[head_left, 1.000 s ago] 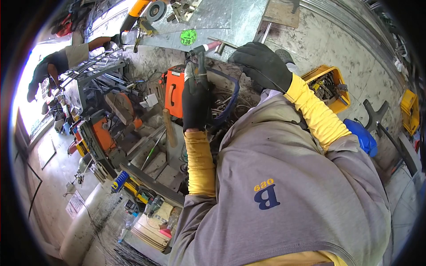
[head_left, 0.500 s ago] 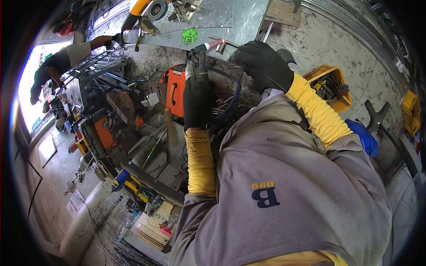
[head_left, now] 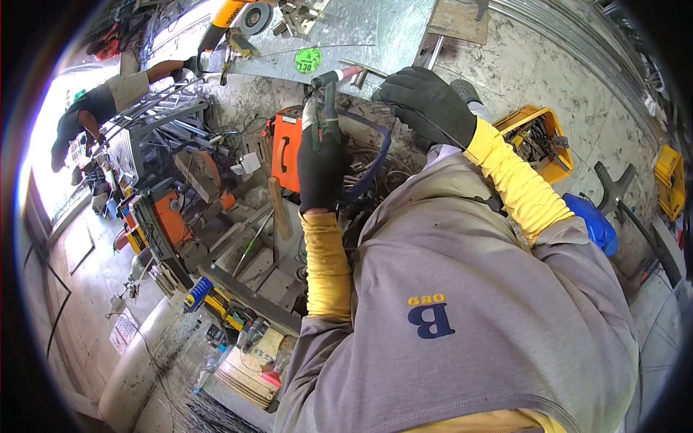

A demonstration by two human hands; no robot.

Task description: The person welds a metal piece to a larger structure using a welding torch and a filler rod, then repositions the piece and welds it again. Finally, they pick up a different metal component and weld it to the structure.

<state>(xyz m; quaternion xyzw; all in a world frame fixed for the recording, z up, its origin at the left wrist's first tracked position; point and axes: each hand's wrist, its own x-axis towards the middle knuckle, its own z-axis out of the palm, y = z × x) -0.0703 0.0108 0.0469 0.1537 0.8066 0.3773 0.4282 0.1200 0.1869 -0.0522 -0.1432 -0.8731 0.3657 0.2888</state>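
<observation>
My left hand [head_left: 321,166], in a black glove, is closed around a TIG welding torch [head_left: 330,90]. The torch's pink nozzle [head_left: 351,72] points right, close to small metal pieces [head_left: 362,75] at the edge of the sheet-metal tabletop [head_left: 393,36]. My right hand [head_left: 426,105], also gloved in black, is just right of those pieces with its fingers bent together. A thin dark rod [head_left: 433,124] runs along this hand and appears gripped in it; its tip is hidden.
A yellow angle grinder [head_left: 227,14] and a round green sticker [head_left: 308,60] are on the tabletop. Below stands an orange machine [head_left: 287,151] beside cables. A yellow crate [head_left: 538,144] of parts sits at right. Another person [head_left: 94,108] bends over metal frames at far left.
The bright glow at the nozzle tip and the orange light on the metal pieces are gone. My hands have hardly moved. The whole view is brighter.
</observation>
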